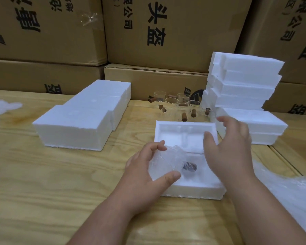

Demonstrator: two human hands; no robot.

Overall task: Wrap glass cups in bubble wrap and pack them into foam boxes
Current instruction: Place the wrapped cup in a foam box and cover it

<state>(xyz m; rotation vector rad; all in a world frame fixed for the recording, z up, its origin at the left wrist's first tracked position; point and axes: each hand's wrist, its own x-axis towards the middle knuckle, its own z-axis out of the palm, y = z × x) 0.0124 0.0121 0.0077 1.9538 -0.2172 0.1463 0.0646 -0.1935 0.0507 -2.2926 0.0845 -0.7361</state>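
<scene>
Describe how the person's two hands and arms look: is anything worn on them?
Both are bare. The left hand and right hand have no gloves, and no rings, watch or bracelet are visible. The forearms are uncovered down to the bottom edge of the picture; no sleeve is in view. The fingernails are short and unpainted.

Your left hand [141,167] grips wrapped cup [168,163] in open foam box [193,190]; right hand [231,149] spread above.

The stacked cardboard cartons [166,32] behind the surface bear large black Chinese print, of which 头盔 and, smaller beside it, 公司 read clearly on the middle carton, the rest being cut off.
</scene>
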